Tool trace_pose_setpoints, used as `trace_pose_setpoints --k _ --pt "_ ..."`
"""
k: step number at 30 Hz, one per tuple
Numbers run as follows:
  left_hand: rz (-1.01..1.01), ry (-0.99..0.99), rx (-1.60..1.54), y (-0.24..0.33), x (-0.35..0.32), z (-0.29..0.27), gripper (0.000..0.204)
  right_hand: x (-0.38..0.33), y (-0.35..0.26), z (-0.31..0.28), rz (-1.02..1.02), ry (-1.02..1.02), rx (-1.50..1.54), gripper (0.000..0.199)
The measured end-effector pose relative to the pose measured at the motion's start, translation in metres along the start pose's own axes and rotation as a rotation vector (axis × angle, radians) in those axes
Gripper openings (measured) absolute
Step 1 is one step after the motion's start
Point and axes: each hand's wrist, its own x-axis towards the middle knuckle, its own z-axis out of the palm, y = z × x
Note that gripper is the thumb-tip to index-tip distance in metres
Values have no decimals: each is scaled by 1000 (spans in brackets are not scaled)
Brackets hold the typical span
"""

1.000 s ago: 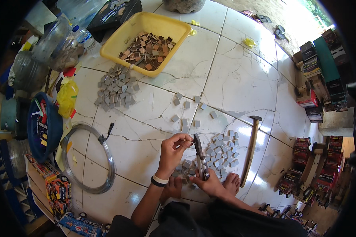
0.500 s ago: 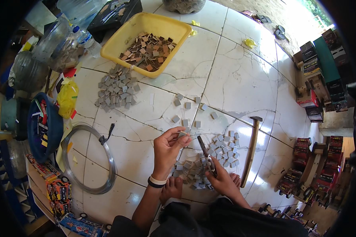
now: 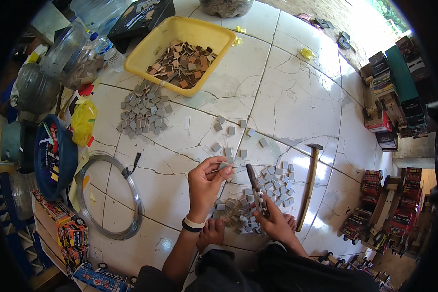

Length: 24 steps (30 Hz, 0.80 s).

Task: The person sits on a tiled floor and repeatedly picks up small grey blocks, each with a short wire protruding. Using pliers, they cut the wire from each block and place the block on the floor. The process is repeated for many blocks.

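Observation:
My left hand (image 3: 204, 189), with bands at its wrist, is closed in a pinch on a small grey square piece (image 3: 223, 165). My right hand (image 3: 276, 225) is wrapped round a pair of dark pliers (image 3: 254, 179), whose jaws point up and away from me. The jaws are apart from the piece, a little to its right. Beneath the pliers lies a heap of grey square pieces with thin wires (image 3: 241, 209). More grey squares (image 3: 280, 182) spread to the right of it. Several loose squares (image 3: 229, 152) lie on the tiles just beyond my left hand.
A yellow basin (image 3: 185, 29) of brown square pieces stands at the far left, with a grey pile (image 3: 143, 109) before it. A wire coil (image 3: 138, 214) lies left, near a blue tub (image 3: 73, 160). A hammer (image 3: 307, 194) lies right. Toy trucks (image 3: 367, 194) line the right side.
The pliers have turned slightly, and their jaws have moved a little to the right, away from the pinched piece. My left hand stays almost in place.

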Motion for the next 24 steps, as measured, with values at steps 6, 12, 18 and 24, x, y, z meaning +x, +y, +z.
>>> trace_pose_setpoints --k 6,12,18,24 --pt "19 -22 61 -6 -3 5 24 0 -44 -6 -272 84 -346 78" --pt "59 4 113 -7 -5 6 20 -4 -70 -4 -272 117 -522 85" --pt "159 81 311 -10 -8 14 19 -6 -76 -1 -318 147 -534 85" --pt "208 76 445 -12 -16 17 21 -5 -74 -1 -314 161 -554 90"
